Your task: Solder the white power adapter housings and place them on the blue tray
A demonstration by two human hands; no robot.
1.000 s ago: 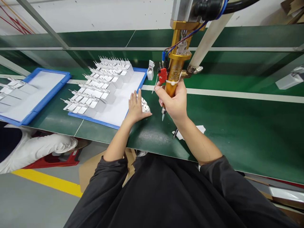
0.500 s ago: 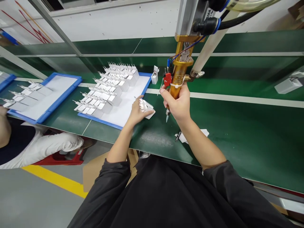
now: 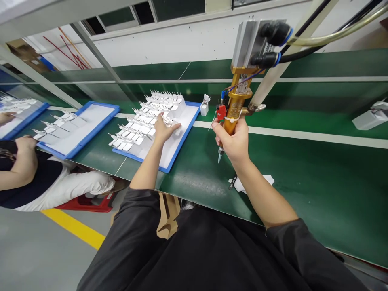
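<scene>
My right hand [image 3: 232, 139] is wrapped round a gold-coloured dispensing valve [image 3: 235, 106] with a red switch on its side. Its pale tapered nozzle [image 3: 219, 157] points down above the green bench. My left hand [image 3: 164, 131] reaches over a blue-rimmed tray [image 3: 178, 151], thumb and fingers spread apart. Right by its fingertips are white plastic housings [image 3: 145, 117] with thin upright prongs, standing in rows on the tray's white lining. The hand partly covers the nearest housing, so any contact with it is hard to make out.
One white housing [image 3: 205, 106] stands beyond the tray's right corner; another white box [image 3: 368, 117] is far right. A black pen [image 3: 233, 182] and white paper [image 3: 266, 180] lie by my right forearm. Left, a co-worker [image 3: 21, 169] sits by a second tray [image 3: 93, 115]. Hoses [image 3: 321, 40] run off the valve.
My left hand has moved left from the bench to the tray, and its fingers have spread from the white housing it held. My right hand still grips the valve. The view has shifted slightly.
</scene>
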